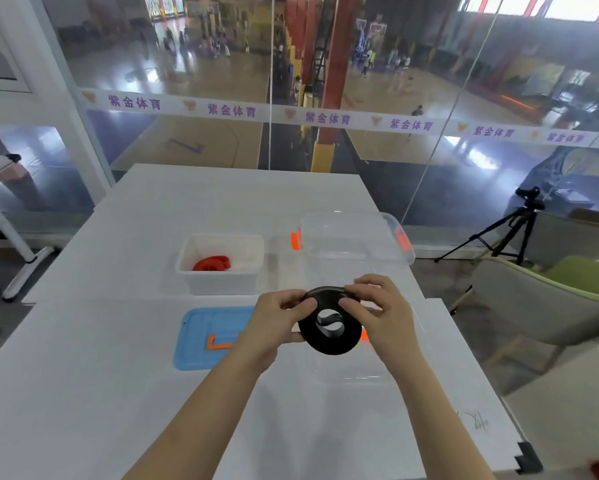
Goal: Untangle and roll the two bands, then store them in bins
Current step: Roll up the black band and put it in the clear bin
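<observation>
A black band [329, 344], coiled into a loose roll with an open centre, hangs above the table between both hands. My left hand [273, 320] pinches its left rim with thumb and fingers. My right hand [377, 306] grips the top right of the coil. A red band [212, 263] lies rolled inside the white bin [221, 284] further back on the table. Under my hands stands a clear bin [353, 372], partly hidden by them.
A blue lid [201, 341] with an orange clip lies flat to the left of my hands. A clear lid with orange clips [353, 237] rests behind. The white table [83, 393] ends near a glass wall. A tripod [512, 230] and green chair [550, 306] stand right.
</observation>
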The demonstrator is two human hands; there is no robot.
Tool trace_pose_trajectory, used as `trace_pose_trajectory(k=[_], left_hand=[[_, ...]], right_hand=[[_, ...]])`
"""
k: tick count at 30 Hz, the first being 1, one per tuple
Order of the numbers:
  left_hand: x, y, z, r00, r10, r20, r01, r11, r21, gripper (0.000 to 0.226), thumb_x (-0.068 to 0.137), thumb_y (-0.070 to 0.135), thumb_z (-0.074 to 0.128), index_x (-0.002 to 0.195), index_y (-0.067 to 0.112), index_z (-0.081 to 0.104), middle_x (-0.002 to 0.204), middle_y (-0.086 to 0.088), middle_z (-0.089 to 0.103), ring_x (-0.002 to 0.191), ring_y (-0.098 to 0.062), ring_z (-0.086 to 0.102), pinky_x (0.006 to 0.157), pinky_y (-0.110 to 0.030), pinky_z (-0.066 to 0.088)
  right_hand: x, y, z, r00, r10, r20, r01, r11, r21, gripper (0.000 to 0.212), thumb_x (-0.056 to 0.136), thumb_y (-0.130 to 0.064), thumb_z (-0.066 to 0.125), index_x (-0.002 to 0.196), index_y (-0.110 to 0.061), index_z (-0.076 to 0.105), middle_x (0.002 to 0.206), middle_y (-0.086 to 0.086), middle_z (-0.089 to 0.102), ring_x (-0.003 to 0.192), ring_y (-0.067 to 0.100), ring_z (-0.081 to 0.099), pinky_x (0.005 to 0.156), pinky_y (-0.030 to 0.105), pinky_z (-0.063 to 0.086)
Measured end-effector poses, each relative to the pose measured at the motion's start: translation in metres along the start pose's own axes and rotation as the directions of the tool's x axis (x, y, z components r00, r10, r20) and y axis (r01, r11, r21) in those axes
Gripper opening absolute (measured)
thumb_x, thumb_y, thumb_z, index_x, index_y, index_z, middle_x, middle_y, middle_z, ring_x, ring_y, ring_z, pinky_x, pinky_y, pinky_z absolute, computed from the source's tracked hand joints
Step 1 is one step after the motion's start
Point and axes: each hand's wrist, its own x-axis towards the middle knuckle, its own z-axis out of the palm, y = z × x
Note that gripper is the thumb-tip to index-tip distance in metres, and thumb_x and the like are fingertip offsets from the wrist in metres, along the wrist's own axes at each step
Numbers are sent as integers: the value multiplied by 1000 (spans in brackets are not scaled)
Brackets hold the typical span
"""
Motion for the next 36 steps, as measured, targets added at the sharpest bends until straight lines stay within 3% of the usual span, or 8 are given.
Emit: trace_pose_trajectory(k=[4, 10, 14, 18, 26, 30, 33, 36], left_hand=[[23, -1, -6, 997, -21, -75, 19, 999, -29, 12, 99, 15, 69, 105, 14, 79, 101, -14, 78, 94, -24, 75, 85, -49, 65], [76, -2, -3, 989, -54, -140, 49, 998, -39, 11, 98, 13, 69, 104, 11, 79, 98, -15, 79, 90, -22, 75, 78, -44, 67], [126, 4, 10, 984, -70, -162, 68, 998, -18, 11, 98, 14, 70, 104, 10, 79, 98, -14, 79, 90, -23, 74, 75, -42, 67], [184, 12, 24, 979, -70, -193, 74, 997, 15, 10, 96, 13, 72, 103, 9, 78, 103, -18, 78, 91, -24, 74, 69, -38, 66], [308, 7, 29, 977, -60, -207, 113, 961, 255, 18, 100, 31, 66, 110, 20, 76, 110, -7, 76, 106, -31, 71, 81, -43, 65], [363, -12, 13, 960, 136, -243, 83, 694, 715, 68, 97, 50, 65, 154, 18, 45, 157, -1, 47, 141, -20, 47, 108, -27, 37], [392, -37, 5, 987, 24, -158, 121, 532, 838, 112, 86, 70, 65, 166, 20, 5, 175, -3, 2, 161, -23, 7, 128, -43, 20], [412, -57, 4, 986, -72, -150, 166, 405, 899, 140, 71, 87, 64, 162, 23, -21, 172, -1, -24, 161, -26, -14, 129, -56, 9]], right_hand=[[19, 18, 7, 993, -76, 90, 93, 976, -198, 26, 86, -11, 85, 110, -20, 82, 111, -4, 68, 101, 12, 71, 84, 22, 61], [68, 48, 11, 982, -121, 146, 166, 918, -359, 33, 83, -22, 88, 114, -25, 78, 104, -14, 70, 91, 9, 70, 70, 20, 60], [117, 64, 8, 992, -69, 105, 105, 912, -397, 28, 83, -20, 87, 108, -24, 76, 99, -12, 74, 84, 3, 71, 72, 19, 60], [181, 86, 3, 978, -87, 189, 174, 840, -514, 20, 82, -24, 85, 100, -20, 77, 91, -8, 74, 79, 11, 70, 76, 28, 56], [305, 148, 4, 949, 22, 313, 185, 768, -613, 13, 78, -30, 77, 80, -19, 71, 72, -6, 68, 70, 18, 64, 69, 33, 54], [365, 188, 16, 952, 135, 274, 79, 759, -646, 11, 81, -29, 78, 82, -19, 72, 69, -5, 70, 69, 19, 65, 65, 32, 55], [402, 220, 32, 935, 236, 266, 5, 740, -673, 14, 83, -29, 76, 81, -17, 70, 67, -3, 66, 65, 17, 61, 55, 24, 45], [429, 253, 52, 908, 327, 261, -58, 716, -696, 20, 82, -31, 76, 82, -12, 71, 72, 3, 67, 68, 22, 61, 56, 28, 43]])
